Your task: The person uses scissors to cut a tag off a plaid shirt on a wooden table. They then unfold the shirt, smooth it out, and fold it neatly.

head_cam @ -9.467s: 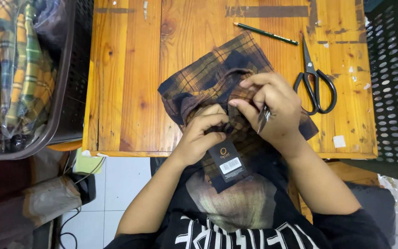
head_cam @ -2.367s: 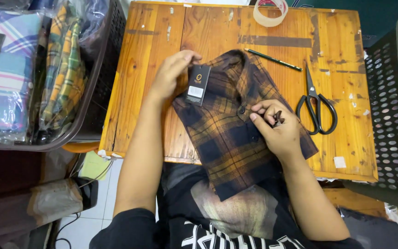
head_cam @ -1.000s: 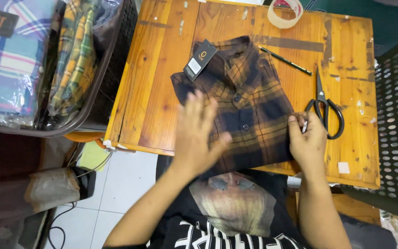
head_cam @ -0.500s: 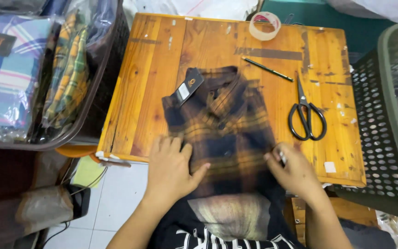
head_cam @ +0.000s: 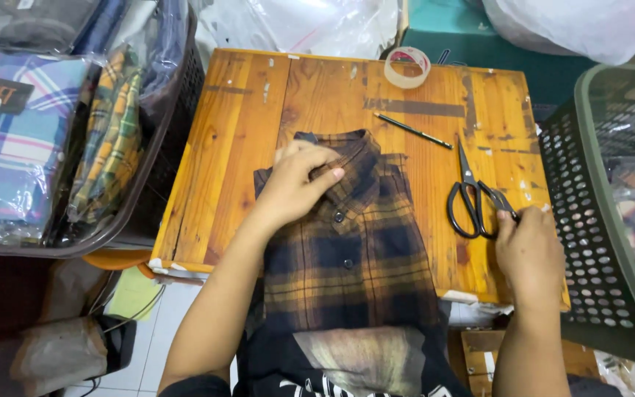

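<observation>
Dark plaid shirt (head_cam: 354, 250) in navy and mustard, laid front-up at the middle of the wooden table (head_cam: 237, 147), collar toward the far edge, hem hanging over the near edge. Buttons closed down the front.

Left hand (head_cam: 295, 184) resting on the collar area at the shirt's left shoulder, fingers curled and pressed together onto the fabric, thumb side toward the far edge. Whether fabric is pinched beneath the fingers cannot be told.

Right hand (head_cam: 527, 250) at the right near corner of the table, fingertips gathered in a pinch at a small dark object just beside the handles of the black scissors (head_cam: 472, 195). Whether fingertips touch the scissors cannot be told. Scissors flat on the table, blades pointing to the far edge, just right of the shirt.

Black pen (head_cam: 413, 131) lying diagonally beyond the shirt. Roll of tape (head_cam: 407, 68) at the far edge. Dark perforated basket (head_cam: 604, 220) to the right of the table. Crate with bagged plaid shirts (head_cam: 45, 140) to the left.
</observation>
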